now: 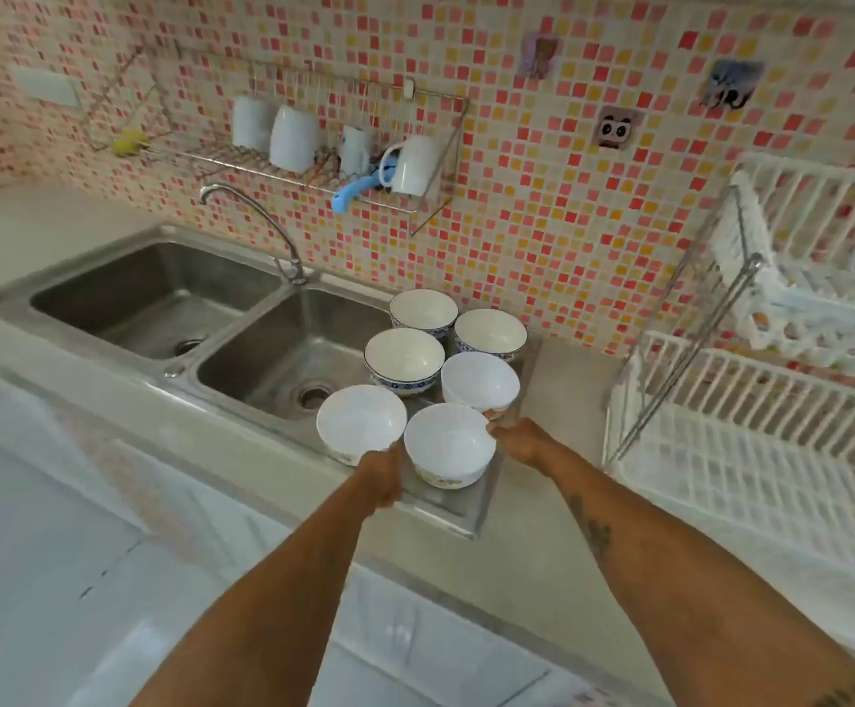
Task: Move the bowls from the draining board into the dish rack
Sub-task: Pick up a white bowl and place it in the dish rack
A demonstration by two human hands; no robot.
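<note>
Several white bowls stand upright on the steel draining board (466, 507) to the right of the sink. Three at the back have blue-patterned outsides (404, 360); three nearer ones are plain white. My left hand (382, 472) is closed against the lower right side of the near-left bowl (361, 418), its fingers hidden behind the bowls. My right hand (517, 441) grips the right rim of the nearest bowl (448, 443), just below another white bowl (479, 382). The white two-tier dish rack (746, 451) stands on the counter to the right.
A steel double sink (160, 298) with a curved tap (262, 222) lies to the left. A wall rack (313, 170) holds white mugs and a blue utensil. The counter edge runs below the draining board, with white cabinets beneath.
</note>
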